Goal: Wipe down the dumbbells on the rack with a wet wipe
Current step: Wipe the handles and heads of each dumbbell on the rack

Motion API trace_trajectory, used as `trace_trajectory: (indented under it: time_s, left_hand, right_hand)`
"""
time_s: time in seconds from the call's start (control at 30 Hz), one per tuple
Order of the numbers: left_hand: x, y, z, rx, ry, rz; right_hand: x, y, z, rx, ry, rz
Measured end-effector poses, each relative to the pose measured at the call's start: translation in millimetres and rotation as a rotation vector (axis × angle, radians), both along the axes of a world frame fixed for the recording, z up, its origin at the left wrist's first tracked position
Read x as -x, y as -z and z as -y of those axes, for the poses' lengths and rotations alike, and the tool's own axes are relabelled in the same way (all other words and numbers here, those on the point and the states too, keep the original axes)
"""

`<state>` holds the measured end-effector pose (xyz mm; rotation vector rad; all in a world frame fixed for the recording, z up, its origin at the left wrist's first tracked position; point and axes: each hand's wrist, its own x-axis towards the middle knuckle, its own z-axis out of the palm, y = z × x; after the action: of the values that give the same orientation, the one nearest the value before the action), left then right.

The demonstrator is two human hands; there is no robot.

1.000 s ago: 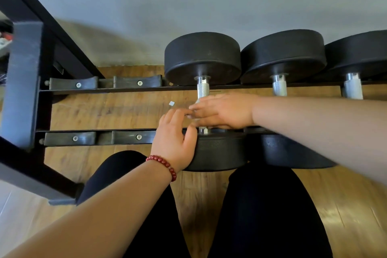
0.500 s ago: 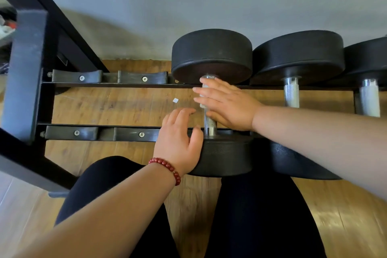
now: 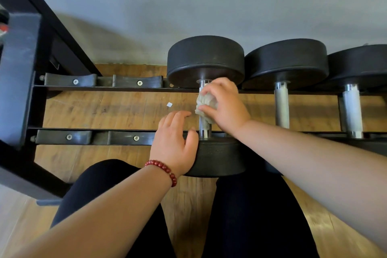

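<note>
Head view, the only one.

- Leftmost dumbbell (image 3: pixel 206 56) lies across the two rails of the rack (image 3: pixel 104 88). Its chrome handle (image 3: pixel 204 126) bridges the gap over the wooden floor.
- Right hand (image 3: pixel 227 109): fingers curled round a bunched wet wipe (image 3: pixel 206 102), clamping it against the upper half of the handle, just below the far head.
- Left hand (image 3: pixel 174 142): fingers loose and spread, holding nothing. The palm rests on the edge of the near head (image 3: pixel 217 159), bracing it.
- Second dumbbell (image 3: pixel 281 107) and third dumbbell (image 3: pixel 351 109) sit to the right, no hand on them. Whether they are already wiped cannot be told.

Judgement, step in hand: wiping the handle.

- The knurling will likely snag a loose wipe, so keep it bunched and wrapped well round the bar.
- Stroke the full length, collar to collar, and twist to reach the underside facing the floor.
- The lower stretch near the front rail is bare of the wipe and probably needs a pass.
- The left palm should hold the near head, since a round head may roll in its cradle.
- Refold to a fresh face before the rubber heads.
</note>
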<state>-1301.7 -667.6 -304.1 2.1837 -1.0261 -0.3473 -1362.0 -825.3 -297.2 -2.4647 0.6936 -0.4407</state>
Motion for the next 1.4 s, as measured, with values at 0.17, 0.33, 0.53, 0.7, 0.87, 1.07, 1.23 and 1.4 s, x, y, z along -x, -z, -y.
trace_trajectory:
  time_s: [0.17, 0.33, 0.53, 0.7, 0.87, 1.07, 1.23, 1.4]
  left_hand:
    - [0.2, -0.8, -0.2, 0.011, -0.014, -0.014]
    - [0.5, -0.1, -0.6, 0.019, -0.024, -0.017]
    - [0.2, 0.6, -0.9, 0.019, -0.020, -0.021]
    - [-0.1, 2.1, -1.6, 0.019, -0.027, -0.029]
    - [-0.1, 2.3, -0.3, 0.016, -0.017, -0.040]
    - [0.7, 0.1, -0.9, 0.017, -0.006, -0.043]
    - [0.2, 0.5, -0.8, 0.023, -0.003, -0.038]
    - [-0.1, -0.8, -1.5, 0.023, -0.007, -0.049]
  right_hand:
    - [-10.4, -4.5, -8.5, -0.304, 0.241, -0.330]
    - [-36.9, 2.4, -6.1, -0.823, 0.416, -0.161]
    - [-34.9, 10.5, -2.5, -1.067, 0.425, -0.061]
    - [-44.7, -1.9, 9.6, -1.118, 0.428, -0.103]
    - [-49.8, 3.8, 4.6, -1.076, 0.507, -0.064]
    - [-42.5, 16.1, 8.7, -1.123, 0.420, -0.104]
    - [-47.6, 14.1, 6.3, -1.139, 0.458, 0.041]
    - [-20.0, 14.5, -1.3, -1.182, 0.293, -0.131]
